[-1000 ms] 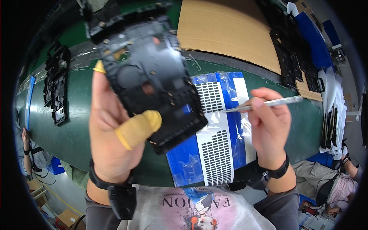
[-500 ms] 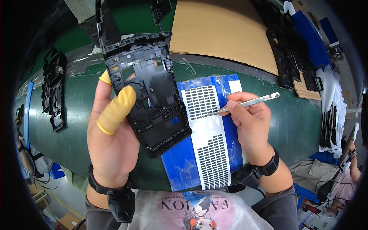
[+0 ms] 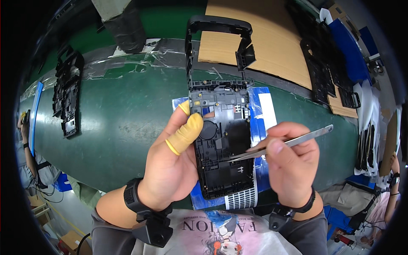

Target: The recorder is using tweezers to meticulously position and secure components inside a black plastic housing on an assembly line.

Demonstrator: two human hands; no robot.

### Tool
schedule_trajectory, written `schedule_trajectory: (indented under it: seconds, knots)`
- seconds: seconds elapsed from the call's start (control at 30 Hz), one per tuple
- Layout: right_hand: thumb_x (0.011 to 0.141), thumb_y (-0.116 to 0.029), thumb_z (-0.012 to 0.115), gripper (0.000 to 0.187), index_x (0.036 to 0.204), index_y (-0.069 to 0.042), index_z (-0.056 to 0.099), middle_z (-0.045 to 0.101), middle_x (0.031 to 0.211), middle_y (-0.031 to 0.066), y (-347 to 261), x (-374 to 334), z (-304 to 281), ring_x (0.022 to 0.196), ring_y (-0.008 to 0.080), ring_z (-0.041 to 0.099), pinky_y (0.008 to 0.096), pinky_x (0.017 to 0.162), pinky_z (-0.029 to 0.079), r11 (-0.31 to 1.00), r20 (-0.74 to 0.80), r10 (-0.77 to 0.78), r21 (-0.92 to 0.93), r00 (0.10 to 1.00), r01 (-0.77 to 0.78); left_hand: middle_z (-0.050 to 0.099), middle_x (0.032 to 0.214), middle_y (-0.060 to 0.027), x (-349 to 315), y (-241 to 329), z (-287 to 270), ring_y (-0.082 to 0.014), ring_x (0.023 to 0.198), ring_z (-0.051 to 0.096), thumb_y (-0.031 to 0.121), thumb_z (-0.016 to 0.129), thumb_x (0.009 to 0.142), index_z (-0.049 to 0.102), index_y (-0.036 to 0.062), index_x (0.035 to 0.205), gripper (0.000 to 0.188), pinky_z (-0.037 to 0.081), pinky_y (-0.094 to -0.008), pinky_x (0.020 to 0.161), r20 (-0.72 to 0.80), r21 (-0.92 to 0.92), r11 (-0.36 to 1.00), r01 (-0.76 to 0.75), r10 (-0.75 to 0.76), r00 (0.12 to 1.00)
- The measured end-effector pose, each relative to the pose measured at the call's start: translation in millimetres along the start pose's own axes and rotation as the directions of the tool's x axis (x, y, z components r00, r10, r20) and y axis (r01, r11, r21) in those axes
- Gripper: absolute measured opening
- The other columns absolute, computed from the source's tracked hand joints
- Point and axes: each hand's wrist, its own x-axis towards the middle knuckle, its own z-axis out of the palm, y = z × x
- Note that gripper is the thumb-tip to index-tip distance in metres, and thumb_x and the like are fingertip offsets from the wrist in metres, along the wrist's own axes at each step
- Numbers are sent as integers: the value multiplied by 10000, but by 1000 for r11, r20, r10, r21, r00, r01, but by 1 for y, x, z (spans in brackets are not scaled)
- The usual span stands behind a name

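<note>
Yellow-capped at left, pinches a black plastic loop-topped housing point(image 3: 233, 127) in left fingers point(image 3: 187, 135) and silver metal tweezers point(image 3: 313, 134) over it in right fingers point(image 3: 281, 154).

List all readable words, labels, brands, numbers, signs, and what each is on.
Shirt: large dark lettering, upside down in view; wording not copied here. Its smaller line is too blurred to read reliably.
Black plastic frame: small white marks, too small to read.
White sheet: dark rectangles, no lettering visible.
</note>
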Motion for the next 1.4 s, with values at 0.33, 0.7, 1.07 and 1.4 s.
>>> schedule_trajectory:
  seconds: [0.33,0.7,1.07,1.4]
  knots:
    - [749,61,518,182,931,61,504,578,784,115,12,0,5,708,133,571,218,656,455,999,-16,-36,15,999,36,435,1144,-115,-5,-4,6,-211,1036,452,251,408,846,292,26,1206,440,377,-336,868,72,54,998,-12,8,997]
    - [753,61,514,176,928,66,501,581,779,124,12,1,8,711,144,575,232,664,472,998,-28,-12,66,1000,13,445,1115,-114,-6,-3,6,-203,1009,468,172,376,867,284,53,1203,368,392,-338,852,63,1,1000,-3,3,998]
    - [755,58,517,175,929,66,504,579,774,115,14,2,5,719,147,577,229,665,473,999,-2,-24,38,1000,24,456,1105,-101,-6,-4,5,-195,1004,471,166,383,865,302,66,1190,350,387,-324,853,71,-20,1000,1,1,998]
    - [779,-45,479,229,989,42,494,570,721,156,-30,9,-39,468,60,384,173,458,311,935,-253,-297,122,921,334,472,1089,-99,12,-1,1,-195,969,494,-161,417,673,333,29,1162,532,413,-313,827,-4,304,950,-66,71,997]
